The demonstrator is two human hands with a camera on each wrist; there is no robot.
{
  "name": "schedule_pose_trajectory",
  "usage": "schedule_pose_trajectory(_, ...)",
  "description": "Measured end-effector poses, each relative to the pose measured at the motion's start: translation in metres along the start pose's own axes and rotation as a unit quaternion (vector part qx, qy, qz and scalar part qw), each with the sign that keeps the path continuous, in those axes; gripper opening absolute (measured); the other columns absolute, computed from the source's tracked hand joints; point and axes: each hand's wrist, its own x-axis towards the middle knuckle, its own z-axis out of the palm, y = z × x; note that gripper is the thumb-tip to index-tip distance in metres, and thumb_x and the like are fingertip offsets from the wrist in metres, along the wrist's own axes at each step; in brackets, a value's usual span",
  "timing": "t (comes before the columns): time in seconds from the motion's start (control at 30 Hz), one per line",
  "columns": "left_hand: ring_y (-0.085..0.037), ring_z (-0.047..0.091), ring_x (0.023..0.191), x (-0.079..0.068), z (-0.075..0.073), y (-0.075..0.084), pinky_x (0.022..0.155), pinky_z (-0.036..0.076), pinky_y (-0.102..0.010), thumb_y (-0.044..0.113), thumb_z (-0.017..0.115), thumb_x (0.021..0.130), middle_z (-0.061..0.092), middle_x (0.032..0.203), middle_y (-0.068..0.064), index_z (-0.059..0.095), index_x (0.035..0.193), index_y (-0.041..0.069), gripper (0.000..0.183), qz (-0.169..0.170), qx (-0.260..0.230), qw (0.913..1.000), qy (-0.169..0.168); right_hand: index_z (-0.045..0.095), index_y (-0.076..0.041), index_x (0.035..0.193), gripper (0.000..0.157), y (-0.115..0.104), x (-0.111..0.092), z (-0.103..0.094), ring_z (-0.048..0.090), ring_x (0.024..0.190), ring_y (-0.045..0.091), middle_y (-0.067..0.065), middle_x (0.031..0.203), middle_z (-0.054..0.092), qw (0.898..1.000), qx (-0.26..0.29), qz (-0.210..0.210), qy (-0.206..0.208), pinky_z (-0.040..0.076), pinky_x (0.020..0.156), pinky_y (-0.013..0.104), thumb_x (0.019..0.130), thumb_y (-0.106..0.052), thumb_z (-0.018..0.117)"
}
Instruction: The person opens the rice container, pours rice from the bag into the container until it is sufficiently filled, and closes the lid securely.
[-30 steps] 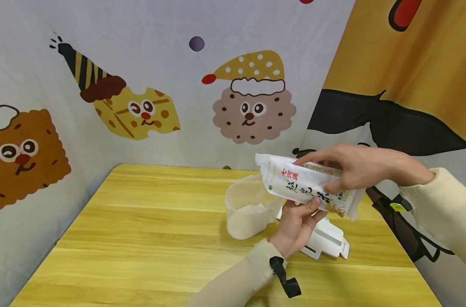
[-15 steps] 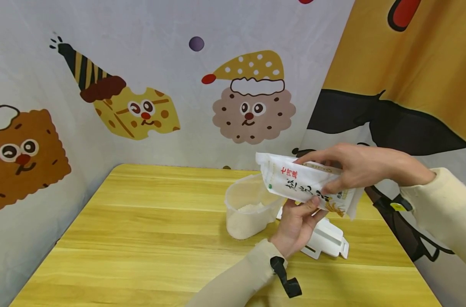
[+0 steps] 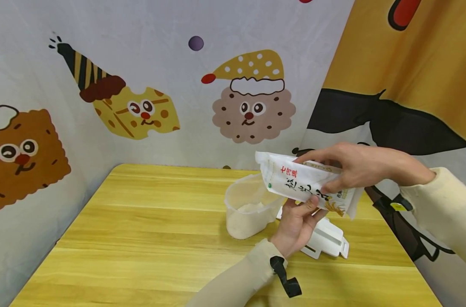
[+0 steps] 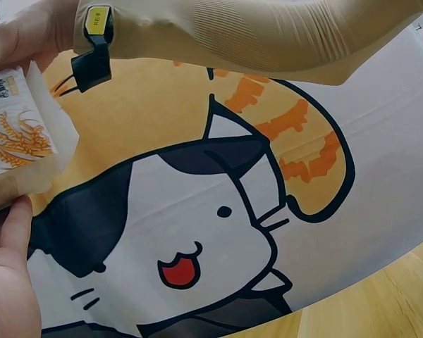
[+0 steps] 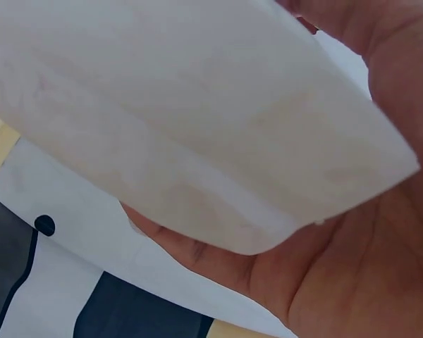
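Printed cloth [image 3: 194, 115] behind: cartoon cheese in a striped party hat, round biscuit in a dotted cap; orange, black and white sheet [image 3: 371, 72] to the right. Wood-grain worktop [image 3: 141, 234] below.

White bag [image 3: 300, 181], held above the worktop, lying lengthwise and tilted, one end over the tub's [image 3: 240, 194] near-right rim. Writing: red characters 七河源; larger black characters beside them, 越光 legible, the next partly under a thumb. Small round green mark near the tub end; golden grain ears at the other. Smaller print too fine to read, likewise the yellow tag [image 3: 398, 207] at the right wrist.

Left hand [image 3: 294, 228] grips the bag from beneath, palm turned up, thumb on the printed face. Right hand [image 3: 357, 166] grasps it from above, wrist level, fingers over the upper side, thumb on the front. Cream sleeves [image 3: 233, 277] on both arms.

Tub translucent, upright; pale grains [image 3: 251, 208] inside, well below the rim. White plastic piece [image 3: 329, 238] on the worktop beside it, partly hidden by the left hand.
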Motion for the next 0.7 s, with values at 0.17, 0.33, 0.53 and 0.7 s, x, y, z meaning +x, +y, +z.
schedule_pose_trajectory(0.17,-0.017,0.062,0.125,-0.0003,0.0001,0.0009,0.116,0.047,-0.046,0.003,0.06,0.101,0.062,0.129,0.003,0.056,0.135,0.016,0.037,-0.001,0.0,1.0,-0.003,0.05,-0.036,0.149,0.072,-0.0002,0.0004,0.0,0.067,0.089,0.007,-0.004,0.121,0.07,1.0,-0.004,-0.003,0.002,0.059,0.07,0.023,0.087,-0.023,0.083)
schedule_pose_trajectory(0.33,-0.017,0.061,0.126,-0.0008,0.0006,0.0014,0.116,0.047,-0.046,0.003,0.06,0.101,0.061,0.129,0.003,0.056,0.135,0.016,0.037,-0.001,-0.002,1.0,-0.002,0.05,-0.035,0.149,0.071,-0.0006,0.0007,-0.0002,0.066,0.09,0.007,-0.004,0.122,0.07,1.0,-0.005,-0.004,0.003,0.059,0.07,0.023,0.087,-0.023,0.082)
schedule_pose_trajectory(0.53,-0.017,0.062,0.125,-0.0015,0.0016,0.0025,0.116,0.047,-0.047,0.004,0.061,0.101,0.063,0.128,0.003,0.058,0.134,0.017,0.036,0.002,-0.006,1.0,-0.002,0.05,-0.035,0.15,0.072,-0.0017,0.0004,-0.0004,0.067,0.091,0.008,-0.003,0.125,0.069,1.0,0.0,0.0,0.003,0.06,0.07,0.024,0.087,-0.023,0.082)
schedule_pose_trajectory(0.7,-0.016,0.064,0.122,-0.0018,0.002,0.003,0.116,0.047,-0.047,0.005,0.062,0.1,0.063,0.127,0.003,0.058,0.133,0.017,0.035,0.004,-0.007,1.0,-0.003,0.052,-0.036,0.149,0.071,-0.002,0.0002,-0.0006,0.066,0.09,0.007,-0.003,0.127,0.069,1.0,-0.006,-0.005,0.009,0.059,0.07,0.024,0.086,-0.022,0.083)
